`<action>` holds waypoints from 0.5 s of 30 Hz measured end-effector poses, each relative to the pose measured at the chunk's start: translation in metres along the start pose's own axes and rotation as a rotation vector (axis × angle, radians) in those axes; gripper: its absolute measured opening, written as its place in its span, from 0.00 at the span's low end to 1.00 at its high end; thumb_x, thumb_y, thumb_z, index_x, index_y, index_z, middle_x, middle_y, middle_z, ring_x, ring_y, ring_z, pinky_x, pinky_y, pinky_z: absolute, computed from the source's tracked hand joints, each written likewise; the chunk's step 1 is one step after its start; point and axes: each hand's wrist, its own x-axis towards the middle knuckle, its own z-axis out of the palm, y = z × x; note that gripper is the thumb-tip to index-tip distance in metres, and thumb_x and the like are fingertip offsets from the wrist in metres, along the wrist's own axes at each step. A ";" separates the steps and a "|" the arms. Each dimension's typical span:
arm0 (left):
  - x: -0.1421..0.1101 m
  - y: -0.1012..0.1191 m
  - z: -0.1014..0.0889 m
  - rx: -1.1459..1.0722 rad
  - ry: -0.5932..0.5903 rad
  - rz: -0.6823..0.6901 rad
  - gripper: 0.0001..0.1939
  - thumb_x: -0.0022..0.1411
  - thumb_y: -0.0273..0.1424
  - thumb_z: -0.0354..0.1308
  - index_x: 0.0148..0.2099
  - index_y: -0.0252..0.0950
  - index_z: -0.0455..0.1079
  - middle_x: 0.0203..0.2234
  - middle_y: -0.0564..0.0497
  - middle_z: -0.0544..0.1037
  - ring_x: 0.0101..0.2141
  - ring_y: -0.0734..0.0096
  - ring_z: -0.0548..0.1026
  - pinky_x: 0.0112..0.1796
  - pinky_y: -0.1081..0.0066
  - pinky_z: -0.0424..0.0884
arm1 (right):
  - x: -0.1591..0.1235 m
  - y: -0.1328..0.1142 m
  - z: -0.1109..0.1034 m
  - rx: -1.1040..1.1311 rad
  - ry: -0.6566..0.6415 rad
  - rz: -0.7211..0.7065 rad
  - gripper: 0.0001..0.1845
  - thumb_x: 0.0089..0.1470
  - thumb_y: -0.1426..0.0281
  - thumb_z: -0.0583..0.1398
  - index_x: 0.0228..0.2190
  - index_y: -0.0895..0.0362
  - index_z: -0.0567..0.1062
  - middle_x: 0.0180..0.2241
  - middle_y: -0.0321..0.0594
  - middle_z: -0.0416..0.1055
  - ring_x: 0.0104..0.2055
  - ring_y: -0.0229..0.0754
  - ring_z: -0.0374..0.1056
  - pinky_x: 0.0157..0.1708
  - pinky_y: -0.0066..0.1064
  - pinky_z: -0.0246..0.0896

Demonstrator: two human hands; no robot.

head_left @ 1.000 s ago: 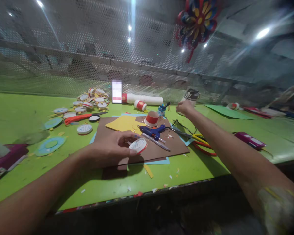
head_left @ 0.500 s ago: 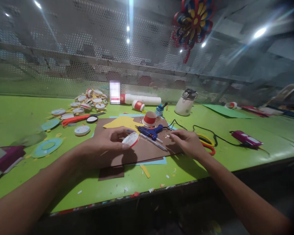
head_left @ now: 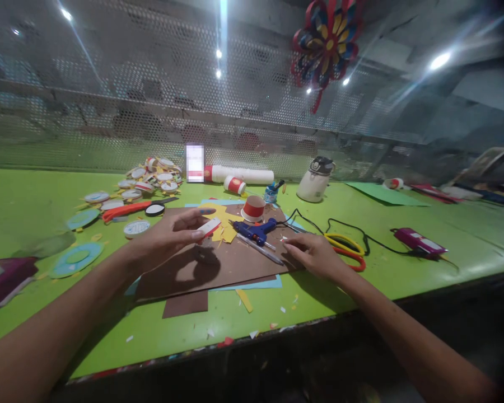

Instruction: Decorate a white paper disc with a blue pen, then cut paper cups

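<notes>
Piled discs seem done; one white disc remains.
Left hand pinches it left of the glue gun; right hand curls, contents unclear.

Left forearm bare, in from lower left, angled up toward centre. Left hand raised, thumb below, index finger extended above, curved in a pinch grip; bluish patch near index tip. Right forearm bare, in from lower right. Right hand lower, back up, fingers bunched, pointing left. Hands well apart, fingertips facing inward.
</notes>
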 end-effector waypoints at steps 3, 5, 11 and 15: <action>0.002 -0.001 0.001 -0.038 0.040 0.010 0.28 0.48 0.37 0.71 0.53 0.41 0.72 0.53 0.44 0.72 0.52 0.54 0.70 0.44 0.68 0.69 | 0.004 -0.001 -0.008 -0.025 -0.034 -0.013 0.10 0.63 0.66 0.59 0.42 0.58 0.75 0.42 0.40 0.75 0.39 0.40 0.73 0.40 0.38 0.71; 0.004 -0.003 0.000 -0.072 0.042 0.018 0.27 0.47 0.37 0.71 0.51 0.40 0.73 0.50 0.44 0.72 0.51 0.55 0.70 0.43 0.67 0.69 | 0.008 0.000 -0.013 -0.040 -0.061 -0.016 0.10 0.63 0.66 0.59 0.43 0.58 0.75 0.43 0.41 0.75 0.40 0.40 0.73 0.40 0.38 0.71; 0.006 -0.008 -0.004 -0.119 0.031 0.034 0.26 0.51 0.35 0.69 0.53 0.40 0.70 0.51 0.44 0.71 0.50 0.56 0.71 0.46 0.66 0.68 | 0.033 -0.003 -0.014 -0.038 -0.109 -0.037 0.11 0.63 0.65 0.59 0.45 0.58 0.74 0.45 0.42 0.74 0.41 0.41 0.73 0.41 0.39 0.71; 0.004 -0.006 -0.002 -0.083 0.021 0.023 0.28 0.52 0.35 0.68 0.54 0.39 0.66 0.47 0.45 0.72 0.45 0.59 0.75 0.43 0.66 0.68 | 0.053 -0.010 -0.009 -0.006 -0.068 -0.079 0.12 0.63 0.65 0.59 0.46 0.57 0.74 0.46 0.42 0.73 0.42 0.42 0.73 0.42 0.40 0.71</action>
